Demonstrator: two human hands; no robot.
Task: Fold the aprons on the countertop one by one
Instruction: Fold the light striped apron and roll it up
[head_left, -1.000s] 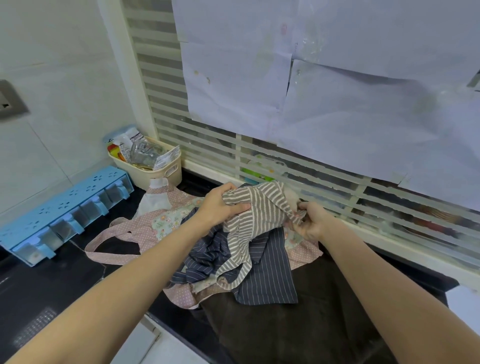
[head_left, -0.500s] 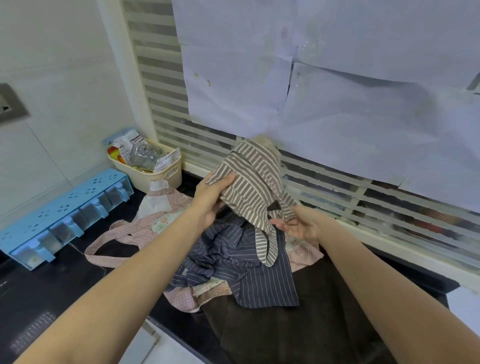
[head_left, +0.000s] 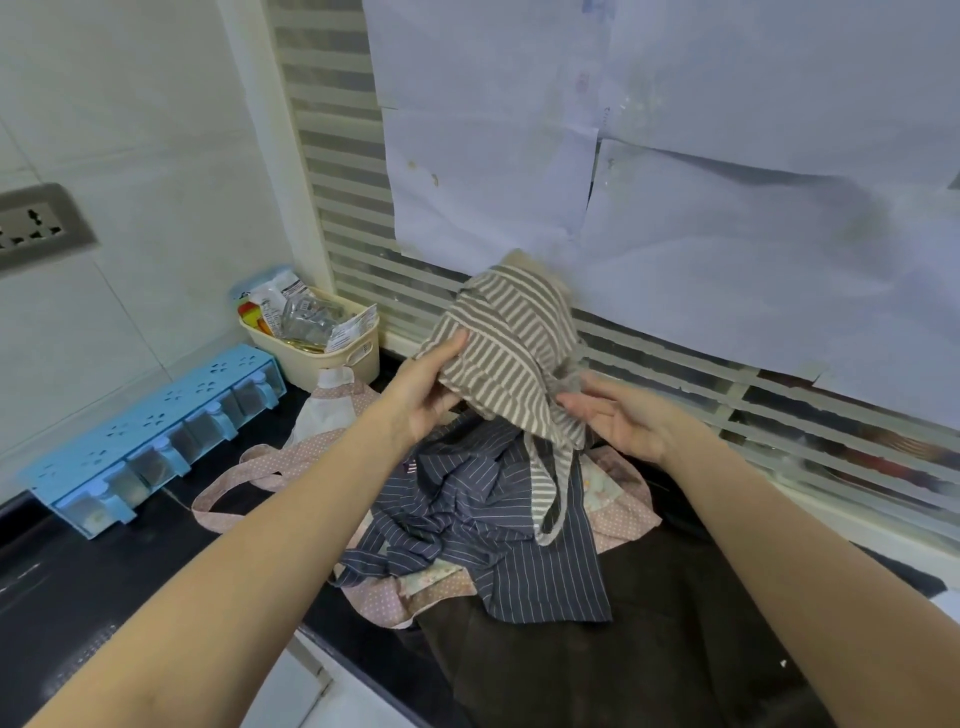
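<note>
A person's left hand (head_left: 426, 395) is pinching the taupe striped apron (head_left: 511, 358) aloft over the countertop pile (head_left: 483, 514), right hand (head_left: 618, 421) open-fingered beneath it, likely needing next to find corners for folding.

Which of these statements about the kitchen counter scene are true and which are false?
1. The left hand holds the brown striped apron above the pile. True.
2. The navy pinstriped apron is neatly folded. False: it lies crumpled.
3. The blue spice rack stands against the wall on the left. True.
4. The cream basket is empty. False: it holds packets.
5. The right hand rests on the countertop. False: it is raised at the striped apron.
</note>
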